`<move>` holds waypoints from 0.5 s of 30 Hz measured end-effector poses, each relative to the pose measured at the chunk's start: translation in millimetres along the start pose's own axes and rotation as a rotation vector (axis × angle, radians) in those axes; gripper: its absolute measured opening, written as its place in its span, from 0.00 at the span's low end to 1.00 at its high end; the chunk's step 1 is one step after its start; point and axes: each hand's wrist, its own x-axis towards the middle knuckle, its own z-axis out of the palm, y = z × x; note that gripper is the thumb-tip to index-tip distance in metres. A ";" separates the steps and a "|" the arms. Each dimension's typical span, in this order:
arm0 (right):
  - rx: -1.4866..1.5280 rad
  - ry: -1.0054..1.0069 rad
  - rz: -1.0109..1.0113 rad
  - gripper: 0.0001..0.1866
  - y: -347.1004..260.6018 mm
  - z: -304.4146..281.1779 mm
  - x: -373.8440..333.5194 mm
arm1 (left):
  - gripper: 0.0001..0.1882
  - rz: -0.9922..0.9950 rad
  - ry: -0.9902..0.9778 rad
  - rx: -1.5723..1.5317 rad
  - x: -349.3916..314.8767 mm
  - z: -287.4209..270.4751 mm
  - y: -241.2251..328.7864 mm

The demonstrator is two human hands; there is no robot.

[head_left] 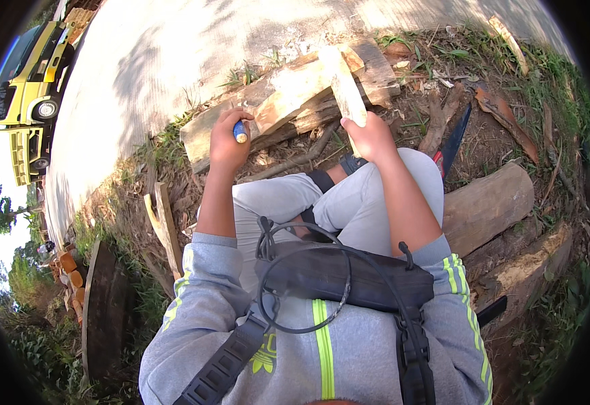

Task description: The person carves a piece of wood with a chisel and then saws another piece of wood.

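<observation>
My left hand [229,142] is closed round a tool with a blue handle [240,128]; its round butt end points back toward me, and the rest of it is hidden or lost in the glare, so its kind does not show. My right hand [374,137] grips the near end of a pale, flat wooden stick [344,88], which slants away and slightly left. The stick's far part lies over a split log piece [295,94], strongly sunlit; whether they touch I cannot tell. That piece lies on a thick wooden slab [204,138] on the ground in front of me.
A long dark blue blade with a red part [453,145] lies right of my knee. Cut logs [487,206] and bark pieces [507,121] lie at the right. Forked sticks [163,226] stand at the left. Beyond runs a pale road [173,54] with a yellow truck [35,81].
</observation>
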 end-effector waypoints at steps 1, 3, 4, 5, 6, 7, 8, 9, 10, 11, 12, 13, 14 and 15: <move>-0.029 -0.005 0.000 0.25 0.1 2.6 0.9 | 0.08 0.004 -0.005 0.003 -7.5 -0.3 -3.5; -0.088 -0.014 0.001 0.25 -1.0 6.7 -1.4 | 0.07 0.009 -0.016 0.007 -19.2 1.6 -8.6; -0.114 -0.002 0.003 0.25 -3.0 8.0 -2.5 | 0.05 0.035 -0.012 0.003 -21.0 6.0 -9.9; -0.102 -0.007 0.006 0.25 -4.7 8.4 -3.2 | 0.05 0.047 -0.006 0.040 -21.5 11.3 -10.3; -0.091 -0.005 0.012 0.24 -5.5 7.0 -3.5 | 0.05 0.063 -0.002 0.074 -18.4 17.8 -4.4; -0.078 -0.010 0.015 0.24 -9.2 6.7 -4.9 | 0.05 0.074 0.003 0.111 -16.9 23.4 0.1; -0.070 -0.045 0.032 0.26 -12.2 4.3 -5.9 | 0.08 0.013 -0.023 0.136 -8.9 31.0 2.2; -0.060 -0.079 0.051 0.28 -21.1 -2.3 -8.7 | 0.08 -0.012 -0.029 0.177 1.5 35.9 6.6; -0.052 -0.113 0.070 0.30 -26.2 -5.5 -10.4 | 0.08 -0.038 -0.035 0.218 13.3 39.2 12.1; -0.049 -0.106 0.065 0.30 -26.2 -4.7 -10.7 | 0.09 -0.063 -0.041 0.258 25.1 43.6 14.2; -0.042 -0.094 0.063 0.29 -25.4 -5.3 -10.5 | 0.10 -0.040 -0.061 0.280 40.5 50.2 13.6; -0.036 -0.088 0.060 0.29 -26.1 -4.9 -11.0 | 0.10 -0.022 -0.082 0.303 54.5 55.9 10.9; -0.037 -0.099 0.052 0.29 -26.9 -6.0 -11.5 | 0.11 -0.004 -0.103 0.327 65.8 61.4 9.3; -0.035 -0.109 0.048 0.30 -29.8 -8.5 -12.6 | 0.12 -0.040 -0.157 0.373 75.6 65.6 13.3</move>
